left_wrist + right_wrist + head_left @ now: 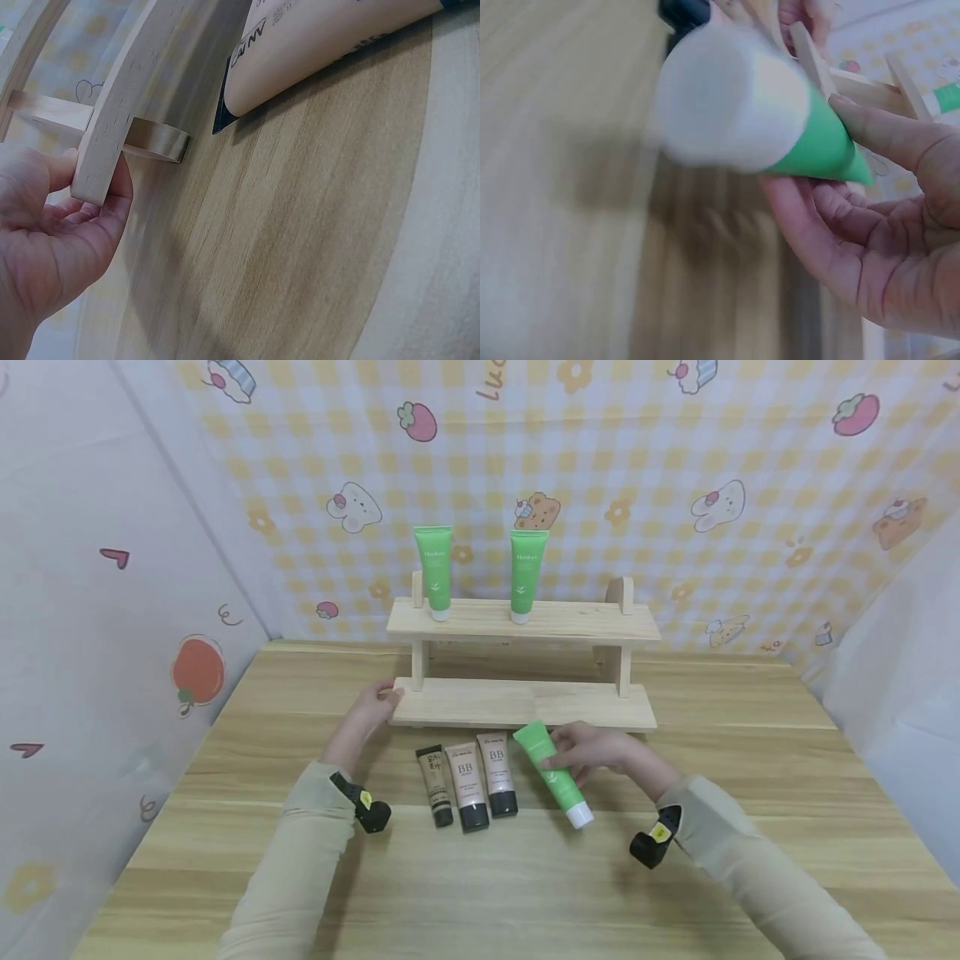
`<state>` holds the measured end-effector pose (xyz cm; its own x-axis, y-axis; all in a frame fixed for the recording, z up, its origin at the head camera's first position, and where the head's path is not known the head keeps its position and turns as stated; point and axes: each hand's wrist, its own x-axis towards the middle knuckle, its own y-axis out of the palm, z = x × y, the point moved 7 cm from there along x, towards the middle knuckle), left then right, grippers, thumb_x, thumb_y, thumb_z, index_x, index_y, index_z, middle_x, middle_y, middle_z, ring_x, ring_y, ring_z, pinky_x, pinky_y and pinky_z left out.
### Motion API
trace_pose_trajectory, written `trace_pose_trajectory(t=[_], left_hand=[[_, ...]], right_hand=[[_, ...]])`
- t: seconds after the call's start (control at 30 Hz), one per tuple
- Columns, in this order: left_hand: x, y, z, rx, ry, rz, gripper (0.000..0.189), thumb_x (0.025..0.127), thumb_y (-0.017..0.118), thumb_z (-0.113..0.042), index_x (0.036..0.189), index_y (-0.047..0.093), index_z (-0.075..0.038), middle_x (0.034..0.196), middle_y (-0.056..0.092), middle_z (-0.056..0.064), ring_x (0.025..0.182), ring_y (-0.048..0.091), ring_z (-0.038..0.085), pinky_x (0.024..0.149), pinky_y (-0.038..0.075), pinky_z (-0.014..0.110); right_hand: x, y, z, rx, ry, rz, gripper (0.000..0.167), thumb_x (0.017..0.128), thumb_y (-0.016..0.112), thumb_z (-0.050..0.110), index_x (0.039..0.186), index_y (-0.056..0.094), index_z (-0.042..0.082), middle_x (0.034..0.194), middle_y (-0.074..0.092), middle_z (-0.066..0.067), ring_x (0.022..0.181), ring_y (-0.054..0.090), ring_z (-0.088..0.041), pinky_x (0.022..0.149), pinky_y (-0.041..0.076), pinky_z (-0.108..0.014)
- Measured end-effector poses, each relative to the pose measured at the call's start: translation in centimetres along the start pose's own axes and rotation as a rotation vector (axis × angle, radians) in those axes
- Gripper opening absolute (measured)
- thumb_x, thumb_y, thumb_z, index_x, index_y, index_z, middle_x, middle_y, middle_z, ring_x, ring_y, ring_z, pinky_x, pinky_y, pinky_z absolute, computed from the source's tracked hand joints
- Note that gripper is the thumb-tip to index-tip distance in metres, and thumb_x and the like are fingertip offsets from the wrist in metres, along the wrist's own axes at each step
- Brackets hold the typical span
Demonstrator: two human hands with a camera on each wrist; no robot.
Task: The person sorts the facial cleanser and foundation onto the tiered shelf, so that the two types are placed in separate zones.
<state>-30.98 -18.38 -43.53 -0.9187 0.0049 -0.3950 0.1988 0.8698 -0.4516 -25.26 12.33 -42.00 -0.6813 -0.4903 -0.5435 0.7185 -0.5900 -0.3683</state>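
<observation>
My right hand pinches a green squeeze tube between thumb and fingers, tilted with its white cap toward me. In the right wrist view the tube's cap looms close to the camera, above the tabletop. My left hand grips the left end of the wooden shelf's lower board, thumb on top and fingers beneath. Two more green tubes stand on their caps on the upper board, one at the left and one near the middle.
Between my hands lie three tubes on the wooden table: a small tan one and two beige BB cream tubes, one in the middle and one to its right. A patterned cloth hangs behind the shelf.
</observation>
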Motion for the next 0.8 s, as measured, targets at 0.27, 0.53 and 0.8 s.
trace_pose_trajectory(t=[0.27, 0.53, 0.8], left_hand=[[0.2, 0.0, 0.2, -0.017, -0.018, 0.008, 0.057, 0.099, 0.033, -0.031, 0.145, 0.015, -0.004, 0.149, 0.017, 0.024, 0.137, 0.02, 0.039, 0.113, 0.021, 0.05], [0.4, 0.0, 0.3, -0.014, -0.027, 0.007, 0.057, 0.099, 0.034, -0.033, 0.146, 0.015, -0.007, 0.15, 0.017, 0.022, 0.137, 0.02, 0.039, 0.113, 0.02, 0.051], [0.4, 0.0, 0.3, -0.012, -0.014, 0.019, 0.058, 0.099, 0.034, -0.033, 0.146, 0.014, -0.006, 0.149, 0.018, 0.023, 0.136, 0.022, 0.039, 0.112, 0.022, 0.051]], right_hand=[[-0.9, -2.3, 1.1, 0.039, -0.087, -0.01, 0.056, 0.086, 0.063, 0.024, 0.127, 0.039, -0.005, 0.116, 0.059, -0.021, 0.095, 0.063, -0.021, 0.078, 0.056, -0.04], [-1.9, -5.6, 2.8, 0.059, -0.155, -0.124, 0.051, 0.086, 0.063, 0.014, 0.127, 0.039, -0.005, 0.117, 0.059, -0.025, 0.095, 0.064, -0.02, 0.083, 0.054, -0.041], [-2.9, -7.8, 4.1, 0.061, -0.205, -0.212, 0.058, 0.086, 0.061, 0.011, 0.133, 0.032, -0.008, 0.125, 0.051, -0.029, 0.103, 0.061, -0.026, 0.085, 0.054, -0.04]])
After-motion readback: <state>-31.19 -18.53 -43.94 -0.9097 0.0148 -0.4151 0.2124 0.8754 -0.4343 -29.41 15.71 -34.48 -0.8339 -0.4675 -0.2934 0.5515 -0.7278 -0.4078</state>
